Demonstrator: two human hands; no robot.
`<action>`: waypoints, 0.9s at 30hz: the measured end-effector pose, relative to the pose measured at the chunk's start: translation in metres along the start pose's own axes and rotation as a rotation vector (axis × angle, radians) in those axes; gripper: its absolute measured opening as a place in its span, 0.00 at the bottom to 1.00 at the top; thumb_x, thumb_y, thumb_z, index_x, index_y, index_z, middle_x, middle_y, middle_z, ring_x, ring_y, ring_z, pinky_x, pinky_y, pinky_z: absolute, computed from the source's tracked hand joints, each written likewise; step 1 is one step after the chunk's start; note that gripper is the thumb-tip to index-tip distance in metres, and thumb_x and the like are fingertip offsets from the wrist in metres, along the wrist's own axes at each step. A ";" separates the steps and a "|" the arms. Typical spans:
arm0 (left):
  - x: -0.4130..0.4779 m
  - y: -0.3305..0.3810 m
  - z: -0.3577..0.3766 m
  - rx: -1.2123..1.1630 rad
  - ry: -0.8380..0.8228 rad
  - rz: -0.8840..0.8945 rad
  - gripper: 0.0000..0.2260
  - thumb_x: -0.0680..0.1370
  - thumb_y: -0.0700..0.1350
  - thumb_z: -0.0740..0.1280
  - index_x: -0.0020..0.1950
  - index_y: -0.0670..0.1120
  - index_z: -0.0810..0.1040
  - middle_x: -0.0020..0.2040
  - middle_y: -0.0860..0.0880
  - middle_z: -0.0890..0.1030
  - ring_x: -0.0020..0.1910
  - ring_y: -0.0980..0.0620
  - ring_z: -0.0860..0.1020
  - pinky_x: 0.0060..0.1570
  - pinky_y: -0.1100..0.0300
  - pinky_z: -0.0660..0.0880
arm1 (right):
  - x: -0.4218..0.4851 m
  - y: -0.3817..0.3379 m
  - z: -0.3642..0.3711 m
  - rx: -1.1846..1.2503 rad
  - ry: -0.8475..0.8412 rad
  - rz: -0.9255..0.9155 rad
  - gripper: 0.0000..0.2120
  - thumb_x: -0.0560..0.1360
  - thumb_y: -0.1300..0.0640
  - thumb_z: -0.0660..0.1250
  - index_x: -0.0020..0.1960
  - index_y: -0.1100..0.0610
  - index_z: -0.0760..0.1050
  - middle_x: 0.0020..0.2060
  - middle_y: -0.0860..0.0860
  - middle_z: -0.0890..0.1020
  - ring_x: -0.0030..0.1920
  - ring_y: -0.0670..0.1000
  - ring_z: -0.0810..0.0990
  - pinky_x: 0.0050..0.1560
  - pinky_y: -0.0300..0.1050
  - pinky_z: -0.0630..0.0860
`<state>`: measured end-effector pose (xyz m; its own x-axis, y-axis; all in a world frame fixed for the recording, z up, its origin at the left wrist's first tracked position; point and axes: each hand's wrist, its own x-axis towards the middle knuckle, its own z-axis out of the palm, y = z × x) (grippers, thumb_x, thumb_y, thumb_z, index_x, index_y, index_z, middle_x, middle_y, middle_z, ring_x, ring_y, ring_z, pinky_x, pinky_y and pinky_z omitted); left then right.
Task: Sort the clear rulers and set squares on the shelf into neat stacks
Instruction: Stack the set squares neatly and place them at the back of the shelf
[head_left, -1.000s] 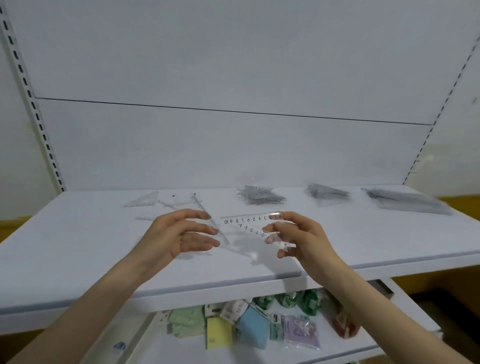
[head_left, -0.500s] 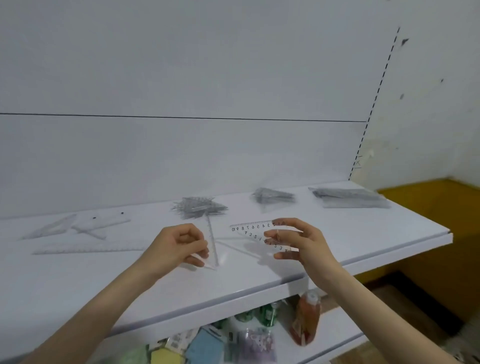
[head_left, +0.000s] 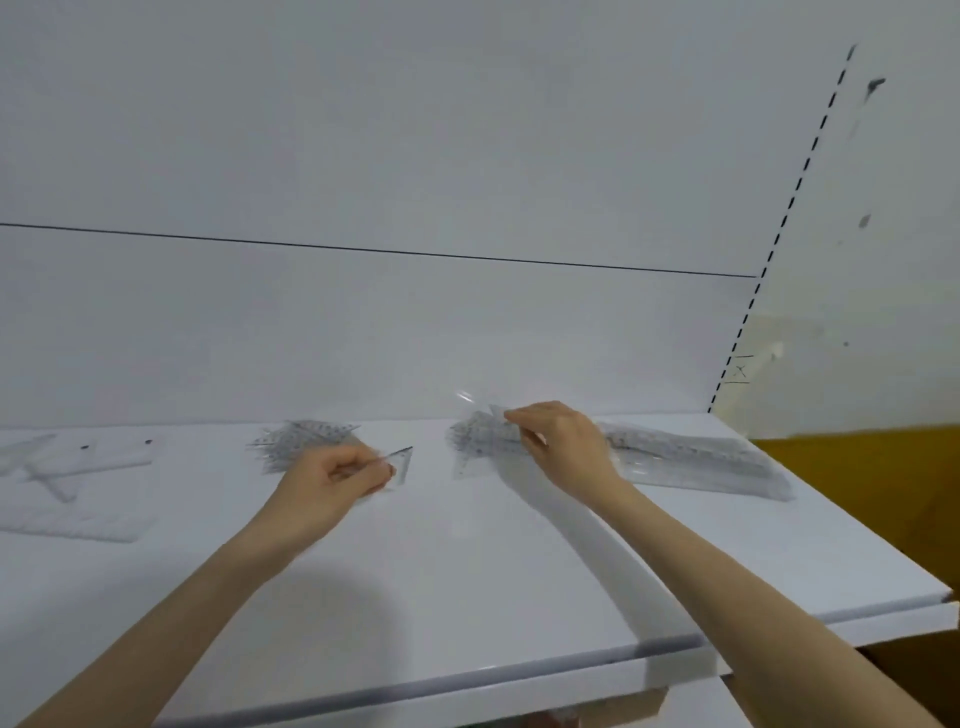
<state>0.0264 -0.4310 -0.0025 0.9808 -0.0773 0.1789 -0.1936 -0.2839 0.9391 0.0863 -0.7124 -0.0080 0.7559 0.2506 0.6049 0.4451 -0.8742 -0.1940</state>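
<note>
My left hand (head_left: 335, 475) pinches a small clear set square (head_left: 401, 460) just above the white shelf (head_left: 467, 571), in front of a pile of clear set squares (head_left: 304, 439). My right hand (head_left: 561, 441) pinches another clear set square (head_left: 493, 413) over a second pile of set squares (head_left: 472, 441) at the back of the shelf. A long stack of clear rulers (head_left: 696, 460) lies to the right of that hand. Loose clear rulers (head_left: 67, 478) lie scattered at the far left.
The shelf's back panel (head_left: 415, 338) rises right behind the piles. A slotted upright (head_left: 779, 234) marks the shelf's right end, with a yellow wall (head_left: 883, 493) beyond it. The shelf's front edge (head_left: 519, 670) runs below my forearms.
Both hands moved away from me toward the back piles. The right hand carried its set square over the middle pile; the left hand now pinches a small set square. The view shifted right.
</note>
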 end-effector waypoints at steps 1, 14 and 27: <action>-0.001 -0.001 -0.001 0.027 0.015 0.000 0.04 0.75 0.42 0.71 0.42 0.44 0.84 0.43 0.48 0.85 0.46 0.54 0.82 0.56 0.55 0.75 | 0.004 0.004 0.011 -0.032 -0.068 -0.028 0.14 0.74 0.62 0.59 0.52 0.58 0.82 0.48 0.54 0.85 0.52 0.57 0.81 0.40 0.51 0.80; -0.006 0.003 -0.017 -0.036 -0.042 0.118 0.08 0.64 0.38 0.64 0.30 0.50 0.78 0.49 0.54 0.84 0.53 0.60 0.80 0.47 0.72 0.74 | 0.015 -0.049 0.020 0.074 -0.106 -0.259 0.17 0.74 0.51 0.62 0.59 0.57 0.78 0.55 0.49 0.82 0.53 0.55 0.78 0.51 0.46 0.74; -0.020 -0.018 -0.076 -0.177 -0.149 0.409 0.08 0.69 0.51 0.75 0.35 0.48 0.81 0.45 0.44 0.85 0.48 0.46 0.83 0.50 0.59 0.78 | 0.035 -0.151 0.018 1.158 -0.802 0.070 0.23 0.72 0.71 0.69 0.64 0.53 0.75 0.50 0.62 0.83 0.38 0.51 0.83 0.48 0.43 0.78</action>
<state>0.0119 -0.3520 -0.0011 0.8083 -0.2890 0.5130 -0.5445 -0.0354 0.8380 0.0545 -0.5636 0.0286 0.6823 0.7297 0.0459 0.2360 -0.1604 -0.9584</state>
